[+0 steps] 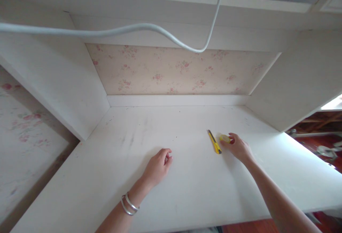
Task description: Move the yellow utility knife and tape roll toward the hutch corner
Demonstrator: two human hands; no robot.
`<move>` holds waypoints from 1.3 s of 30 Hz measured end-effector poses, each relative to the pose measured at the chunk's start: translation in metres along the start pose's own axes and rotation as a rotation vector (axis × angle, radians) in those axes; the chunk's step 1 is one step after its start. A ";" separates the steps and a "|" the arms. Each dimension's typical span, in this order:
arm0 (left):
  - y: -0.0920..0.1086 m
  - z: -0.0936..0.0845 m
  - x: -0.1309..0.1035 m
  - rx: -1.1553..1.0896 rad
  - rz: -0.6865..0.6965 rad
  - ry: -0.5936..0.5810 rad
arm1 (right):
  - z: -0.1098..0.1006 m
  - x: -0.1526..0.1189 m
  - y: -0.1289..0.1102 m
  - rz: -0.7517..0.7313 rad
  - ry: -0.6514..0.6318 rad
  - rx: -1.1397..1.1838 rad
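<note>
My right hand [239, 148] has its thumb and fingers closed round the edge of a small roll of yellowish tape [226, 139], just above or on the white desktop. Directly left of the roll lies a yellow utility knife [214, 142] with a dark tip, flat and slanted on the surface. Over the middle of the desktop rests my left hand [158, 166], its fingers curled in and nothing visible in them. Two silver bangles [129, 203] circle that wrist.
The white desktop [187, 186] sits between two side panels, with floral wallpaper [171, 71] behind. A white cable [149, 27] hangs across the upper view. Above is a shelf [240, 0] with plastic-wrapped things. Reddish flooring [248, 225] shows below the front edge.
</note>
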State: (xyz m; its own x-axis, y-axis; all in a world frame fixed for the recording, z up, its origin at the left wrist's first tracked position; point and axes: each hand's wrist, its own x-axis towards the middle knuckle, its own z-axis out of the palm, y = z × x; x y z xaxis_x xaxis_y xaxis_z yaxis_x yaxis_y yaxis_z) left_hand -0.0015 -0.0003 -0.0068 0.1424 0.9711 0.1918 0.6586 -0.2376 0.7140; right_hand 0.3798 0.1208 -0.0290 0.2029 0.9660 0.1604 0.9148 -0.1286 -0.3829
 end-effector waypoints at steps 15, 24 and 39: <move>0.003 -0.003 0.000 -0.008 -0.020 -0.026 | -0.002 0.005 -0.005 0.016 -0.039 -0.005; 0.005 -0.003 0.000 -0.009 -0.017 -0.045 | -0.034 -0.057 -0.063 -0.053 0.328 0.142; -0.004 -0.011 0.001 -0.135 -0.011 -0.036 | 0.049 -0.147 -0.237 -0.650 -0.469 0.700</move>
State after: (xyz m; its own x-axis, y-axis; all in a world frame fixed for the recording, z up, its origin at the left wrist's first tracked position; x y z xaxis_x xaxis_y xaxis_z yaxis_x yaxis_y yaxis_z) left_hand -0.0116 0.0011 -0.0022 0.1640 0.9732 0.1610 0.5551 -0.2260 0.8005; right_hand 0.1162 0.0204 -0.0070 -0.5436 0.8120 0.2125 0.3644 0.4563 -0.8118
